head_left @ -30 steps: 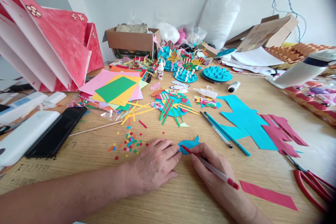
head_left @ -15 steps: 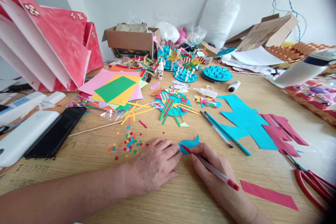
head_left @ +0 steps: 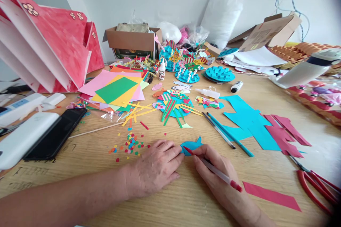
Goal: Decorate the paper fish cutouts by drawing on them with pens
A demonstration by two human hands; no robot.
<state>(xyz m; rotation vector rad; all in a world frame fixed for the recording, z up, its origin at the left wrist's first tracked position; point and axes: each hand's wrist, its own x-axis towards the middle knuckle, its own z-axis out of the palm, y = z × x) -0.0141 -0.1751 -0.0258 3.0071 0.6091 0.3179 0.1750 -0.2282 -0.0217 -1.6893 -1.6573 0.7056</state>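
**Red pen (head_left: 221, 175) tip on blue paper fish (head_left: 194, 144), left hand (head_left: 157, 168) pressing it flat**

The blue paper fish lies flat on the wooden bench (head_left: 80, 163), close to the person. Its long axis runs roughly left to right, and its tail fin points to the far right.

The left hand meets the fish from its left side. It is palm down with the fingers stretched out and unclenched, and the fingertips rest on the fish's left end and pin it to the wood.

The right hand (head_left: 213, 184) sits to the near right of the fish, closed around the red pen in a writing grip. The pen slants from its capped end, at the near right of the fish, up to its tip. The tip touches the fish's near edge just beside the left fingertips, so the pen's line crosses the fish's long axis at a slant. Both hands are at the fish, the left steadying it and the right carrying the tool.

- **Left of the fish:** a scatter of confetti dots (head_left: 130, 145), and well beyond them a black phone (head_left: 54, 134).
- **Behind the fish:** a round blue disc (head_left: 174, 104) strewn with coloured strips.
- **Right of the fish:** two spare pens (head_left: 226, 133) side by side, then a cut blue sheet (head_left: 247, 120).
- **Near right of the fish:** a red paper strip (head_left: 271, 195), past the pen's cap, with red scissors (head_left: 317, 184) further right.
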